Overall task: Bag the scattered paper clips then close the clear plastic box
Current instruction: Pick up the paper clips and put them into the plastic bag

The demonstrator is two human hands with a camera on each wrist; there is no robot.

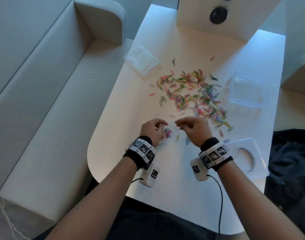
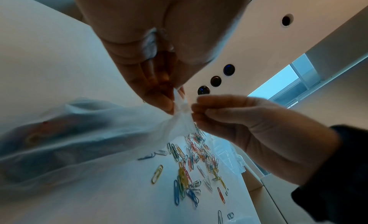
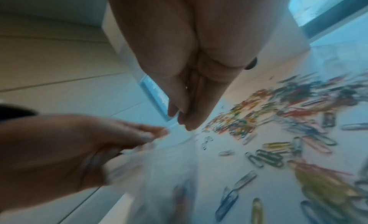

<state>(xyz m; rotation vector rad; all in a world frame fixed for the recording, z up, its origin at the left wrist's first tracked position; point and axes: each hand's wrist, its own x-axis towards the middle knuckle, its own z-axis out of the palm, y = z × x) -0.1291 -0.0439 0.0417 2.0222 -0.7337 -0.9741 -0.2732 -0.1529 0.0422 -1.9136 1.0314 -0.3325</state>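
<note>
Colourful paper clips (image 1: 191, 90) lie scattered across the middle of the white table (image 1: 117, 153). At the near edge of the pile my left hand (image 1: 163, 124) holds up a small clear plastic bag (image 1: 167, 133) with some clips inside. In the left wrist view its fingers (image 2: 165, 99) pinch the bag's bunched rim, and the bag (image 2: 79, 140) hangs to the left. My right hand (image 1: 178, 125) pinches the same rim from the other side, its fingertips (image 2: 196, 110) touching the plastic. The clear plastic box (image 1: 250, 89) stands open at the right, apart from both hands.
A flat square lid (image 1: 235, 158) lies by my right wrist. A stack of spare clear bags (image 1: 141, 59) sits at the table's far left. A white box with dark round holes (image 1: 214, 16) stands at the back. A pale sofa (image 1: 44, 84) runs along the left.
</note>
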